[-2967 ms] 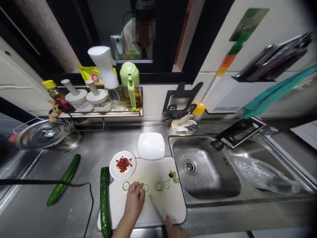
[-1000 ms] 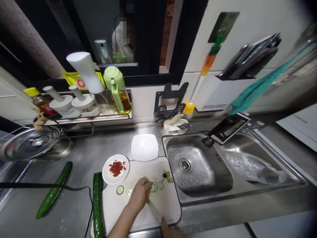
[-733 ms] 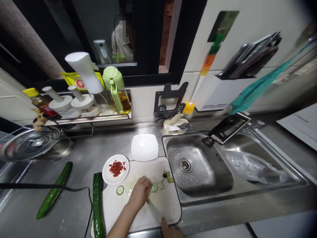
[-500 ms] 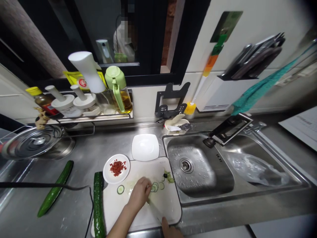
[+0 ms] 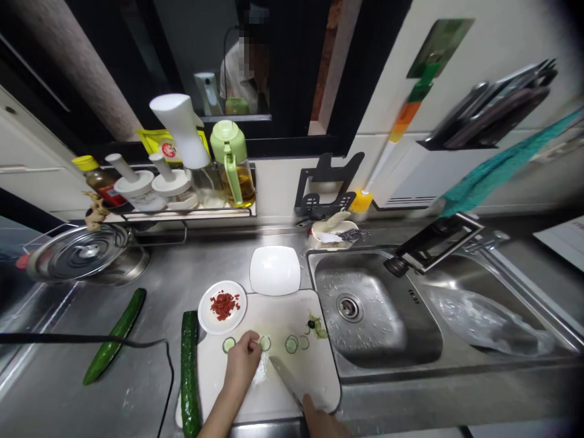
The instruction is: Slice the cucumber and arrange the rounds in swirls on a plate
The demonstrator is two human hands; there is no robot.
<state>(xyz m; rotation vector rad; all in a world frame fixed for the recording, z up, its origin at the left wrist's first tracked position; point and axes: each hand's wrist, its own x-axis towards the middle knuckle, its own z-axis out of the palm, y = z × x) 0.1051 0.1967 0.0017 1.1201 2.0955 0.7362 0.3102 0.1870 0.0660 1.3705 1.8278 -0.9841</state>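
My left hand (image 5: 241,364) rests on the white cutting board (image 5: 314,371), fingers curled, their tips beside a thin cucumber slice (image 5: 264,343); whether they pinch anything is hidden. More slices lie at the left (image 5: 228,345) and right (image 5: 292,344), with cucumber scraps (image 5: 317,326) beyond. My right hand (image 5: 323,421), only partly in view at the bottom edge, grips a knife (image 5: 285,381) whose blade points up-left toward the left hand. A whole cucumber (image 5: 190,372) lies along the board's left edge.
A small plate of red berries (image 5: 222,299) and a bare white square dish (image 5: 275,270) sit behind the board. Another cucumber (image 5: 115,336) and a black cable (image 5: 82,339) lie left. The sink (image 5: 378,316) is right; a pot lid (image 5: 79,252) and bottle rack (image 5: 182,182) are at the back.
My left hand has drawn back left from the slice pile; a slice now lies by its fingertips. The knife blade has come into plain view, and the camera has shifted slightly.
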